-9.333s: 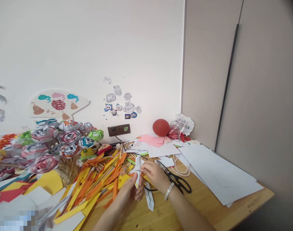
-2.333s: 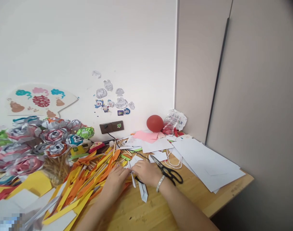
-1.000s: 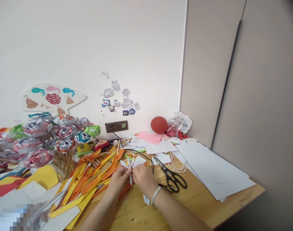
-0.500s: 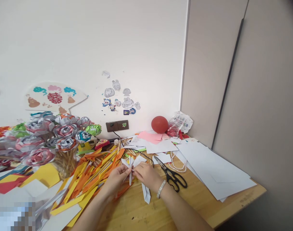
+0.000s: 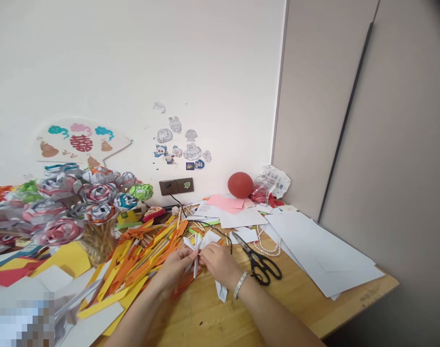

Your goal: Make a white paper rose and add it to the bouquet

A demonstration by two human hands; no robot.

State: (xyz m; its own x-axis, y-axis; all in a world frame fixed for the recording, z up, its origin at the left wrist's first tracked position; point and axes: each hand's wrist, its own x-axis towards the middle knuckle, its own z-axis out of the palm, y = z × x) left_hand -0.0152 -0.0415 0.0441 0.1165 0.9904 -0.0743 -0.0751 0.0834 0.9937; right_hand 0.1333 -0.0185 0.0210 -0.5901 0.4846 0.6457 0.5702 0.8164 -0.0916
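Observation:
Above the wooden table, my left hand pinches a folded white paper piece with several pointed petals that spread upward. My right hand, with a beaded bracelet at the wrist, has its fingers closed on the same piece at its centre, touching the left fingertips. A folded white paper strip lies on the table below my right hand. Black-handled scissors rest open just right of that hand. What lies between the fingertips is partly hidden.
Orange and yellow folded strips are heaped on the left, before paper flowers. White sheets cover the right side. A red balloon, pink paper and pearl string lie farther back.
The view has shifted slightly. Both hands keep nearly the same place and hold on the white paper piece.

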